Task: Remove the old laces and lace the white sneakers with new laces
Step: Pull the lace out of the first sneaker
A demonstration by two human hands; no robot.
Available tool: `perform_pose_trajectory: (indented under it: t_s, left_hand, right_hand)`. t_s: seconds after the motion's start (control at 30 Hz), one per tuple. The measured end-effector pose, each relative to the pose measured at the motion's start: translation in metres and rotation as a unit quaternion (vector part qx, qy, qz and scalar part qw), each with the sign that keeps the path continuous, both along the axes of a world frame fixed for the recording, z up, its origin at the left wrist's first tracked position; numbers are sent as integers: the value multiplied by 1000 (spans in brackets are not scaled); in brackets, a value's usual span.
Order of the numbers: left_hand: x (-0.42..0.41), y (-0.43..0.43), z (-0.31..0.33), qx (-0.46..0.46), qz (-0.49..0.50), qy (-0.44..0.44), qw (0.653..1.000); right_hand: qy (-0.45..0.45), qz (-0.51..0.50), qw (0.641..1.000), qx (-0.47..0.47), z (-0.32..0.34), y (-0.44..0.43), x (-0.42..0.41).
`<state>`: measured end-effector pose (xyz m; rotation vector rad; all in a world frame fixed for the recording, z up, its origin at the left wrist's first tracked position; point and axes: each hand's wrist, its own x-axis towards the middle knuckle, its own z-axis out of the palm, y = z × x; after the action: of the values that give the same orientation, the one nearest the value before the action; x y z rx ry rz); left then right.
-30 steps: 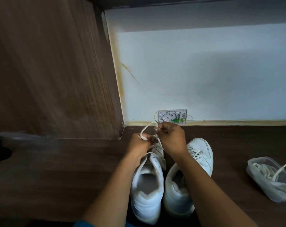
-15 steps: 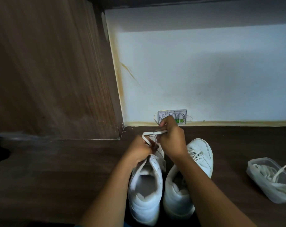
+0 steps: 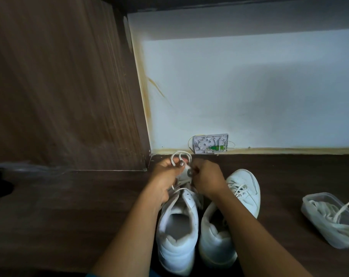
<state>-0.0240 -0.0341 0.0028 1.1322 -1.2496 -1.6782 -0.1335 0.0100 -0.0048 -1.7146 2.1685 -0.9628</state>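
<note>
Left hand point(image 3: 165, 177) pinches the looped lace point(image 3: 181, 154). Right hand point(image 3: 207, 176) grips the lace at the tongue of the sneaker point(image 3: 177, 226) beneath my hands, beside the laced sneaker point(image 3: 244, 188). I judge that uneven tension may pull one end from its eyelet.

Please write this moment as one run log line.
left hand: holds lace | right hand: pinches lace | left-side sneaker: under hands | other sneaker: laced | container: loose laces
</note>
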Motion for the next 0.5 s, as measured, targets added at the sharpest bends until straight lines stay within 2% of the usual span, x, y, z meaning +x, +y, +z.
perform_pose_trajectory:
  t_s: [0.13, 0.23, 0.3, 0.43, 0.5]
  left_hand:
    - [0, 4, -4, -47, -92, -124, 987]
    - [-8, 10, -5, -125, -87, -179, 972]
    - [-13, 10, -6, -130, -54, -162, 977]
    - [-11, 6, -9, -81, -6, -98, 992]
    - [-10, 5, -10, -70, -13, -78, 994]
  right_hand:
    - [-140, -52, 977, -152, 3, -5, 2]
    - [-142, -34, 967, -208, 6, -3, 6]
    - [-137, -26, 974, -178, 5, -3, 4]
    - [-136, -20, 990, -23, 6, -1, -6]
    - [-220, 3, 975, 33, 7, 1, -9]
